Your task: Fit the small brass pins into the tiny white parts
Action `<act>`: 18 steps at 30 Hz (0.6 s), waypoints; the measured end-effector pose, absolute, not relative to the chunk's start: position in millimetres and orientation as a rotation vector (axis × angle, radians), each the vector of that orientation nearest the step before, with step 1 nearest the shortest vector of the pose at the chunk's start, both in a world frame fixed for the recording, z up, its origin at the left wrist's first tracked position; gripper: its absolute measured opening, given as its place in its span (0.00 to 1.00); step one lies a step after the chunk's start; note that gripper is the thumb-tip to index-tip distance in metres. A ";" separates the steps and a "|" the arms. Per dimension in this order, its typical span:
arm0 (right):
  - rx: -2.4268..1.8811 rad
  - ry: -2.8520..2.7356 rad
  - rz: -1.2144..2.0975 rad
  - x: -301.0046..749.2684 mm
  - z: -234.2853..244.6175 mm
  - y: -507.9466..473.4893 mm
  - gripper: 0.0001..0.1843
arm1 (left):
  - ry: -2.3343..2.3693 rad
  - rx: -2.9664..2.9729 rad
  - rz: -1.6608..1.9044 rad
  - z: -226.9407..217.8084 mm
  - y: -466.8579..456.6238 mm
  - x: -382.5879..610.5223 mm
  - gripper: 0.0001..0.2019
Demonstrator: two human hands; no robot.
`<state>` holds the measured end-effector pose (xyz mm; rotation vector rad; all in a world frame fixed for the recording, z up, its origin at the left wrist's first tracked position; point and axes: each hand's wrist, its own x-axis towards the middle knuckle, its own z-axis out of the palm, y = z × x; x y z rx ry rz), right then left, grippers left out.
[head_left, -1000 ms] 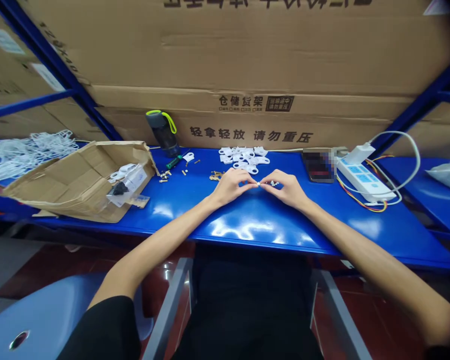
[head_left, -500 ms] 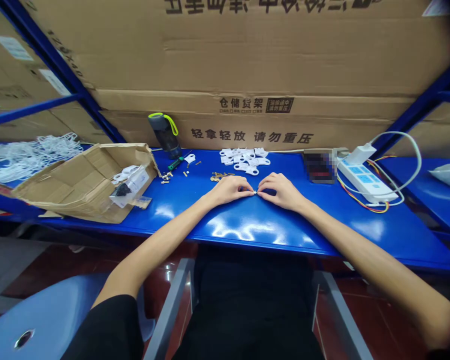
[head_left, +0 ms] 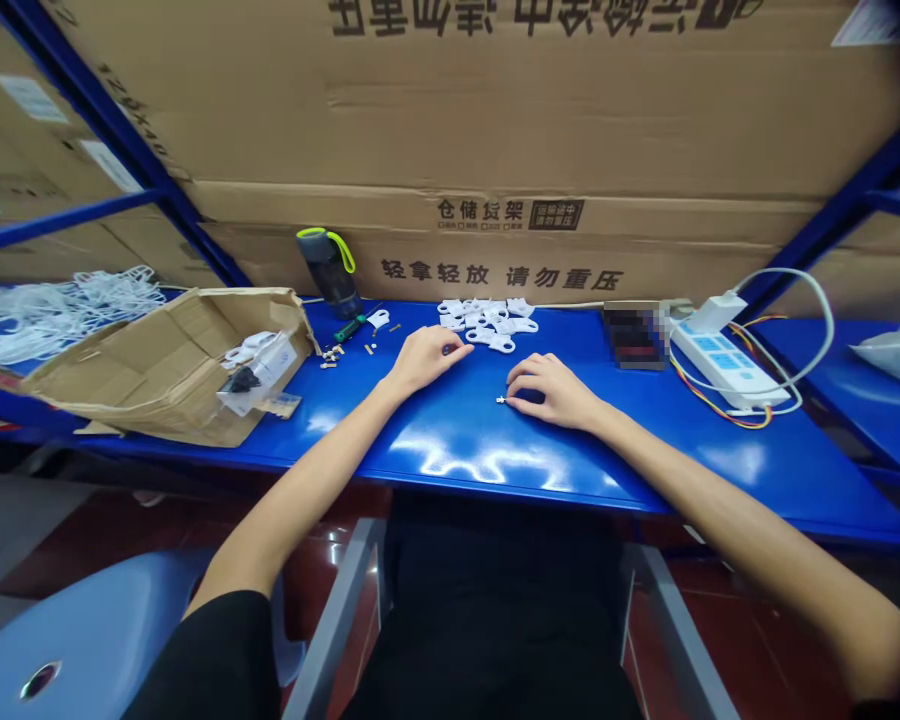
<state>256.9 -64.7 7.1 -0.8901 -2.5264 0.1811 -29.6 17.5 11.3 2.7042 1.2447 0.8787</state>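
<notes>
Along the far left of the blue bench [head_left: 450, 440], a tangle of white cords [head_left: 60, 305] is lying beside an opened cardboard box [head_left: 150, 365], and a clear bag of parts [head_left: 262, 362] is sitting in the box's mouth. Moving right, a dark bottle [head_left: 328, 268] is standing at the back, a green screwdriver [head_left: 350, 326] is lying just in front of it, and loose brass bits [head_left: 331, 355] are lying scattered nearby.

The left hand [head_left: 420, 360] is resting on the bench with its fingers loosely curled and its index finger reaching toward a pile of white plastic parts [head_left: 489, 320]. I cannot tell whether it is pinching anything.

Apart from that hand, a tiny pale piece [head_left: 501, 400] is lying on the bench right at the fingertips of the right hand [head_left: 553, 392]. This hand is arching over the surface with its fingers bent down, and I cannot tell whether the tips are gripping the piece or only touching it. Further right, a dark device [head_left: 634, 335] and a white power strip [head_left: 727, 362] with its cables are sitting.

Since the piece is so small and the bench so glossy, a careless nudge from those bent fingers could be sending it skidding toward the near edge and onto the floor. It seems to be lying flat, with its long axis running across the bench and its free end pointing toward the left hand. It is too small to be sure.
</notes>
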 end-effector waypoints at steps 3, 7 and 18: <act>-0.902 -2.537 0.170 256.9 8.4 -65.4 0.14 | 1.201 2.752 0.825 7.6 15.5 -24.5 0.19; -0.916 -2.542 0.163 256.6 9.0 -66.2 0.15 | 1.216 2.766 0.819 8.7 16.3 -24.6 0.17; -1.076 -2.371 0.058 276.9 20.0 -57.7 0.16 | 1.293 2.729 0.802 20.9 40.0 -71.2 0.17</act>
